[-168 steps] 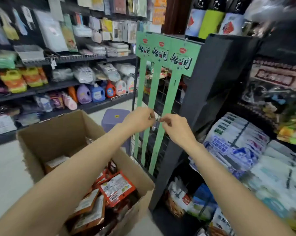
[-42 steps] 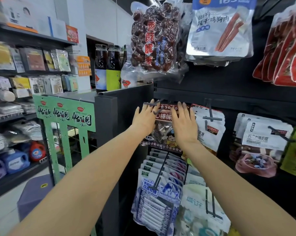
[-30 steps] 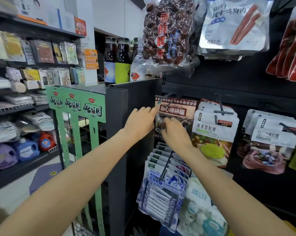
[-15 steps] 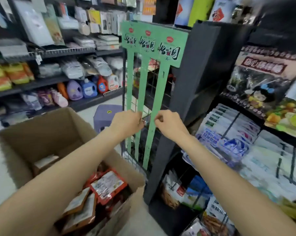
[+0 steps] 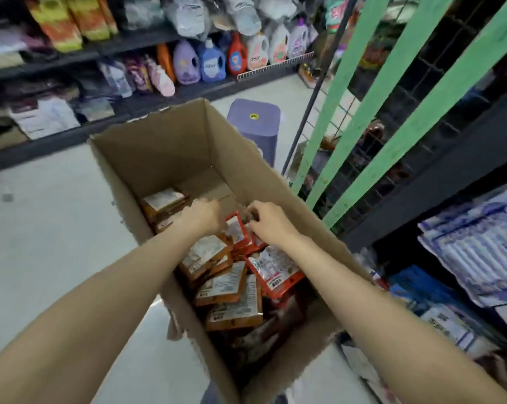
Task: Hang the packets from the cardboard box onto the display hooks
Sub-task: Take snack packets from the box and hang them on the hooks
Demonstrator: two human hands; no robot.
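An open cardboard box (image 5: 170, 147) stands on the floor below me, holding several orange and red packets (image 5: 223, 287) with white labels. Both my arms reach down into it. A red packet (image 5: 237, 232) stands tilted up between my hands. My right hand (image 5: 268, 225) pinches its top right edge with curled fingers. My left hand (image 5: 202, 217) curls its fingers at the packet's left edge; the fingertips are blurred. No display hooks show in this view.
Green hanging strips on a wire rack (image 5: 392, 112) rise right of the box. A purple stool (image 5: 253, 123) stands behind it. Blue-white packets (image 5: 473, 243) fill the black shelf at right. Detergent bottles (image 5: 211, 62) line the far shelf across the pale floor.
Half a second ago both hands were raised in front of the green strips. They have dropped into the box onto a red packet, and my view has tilted down.
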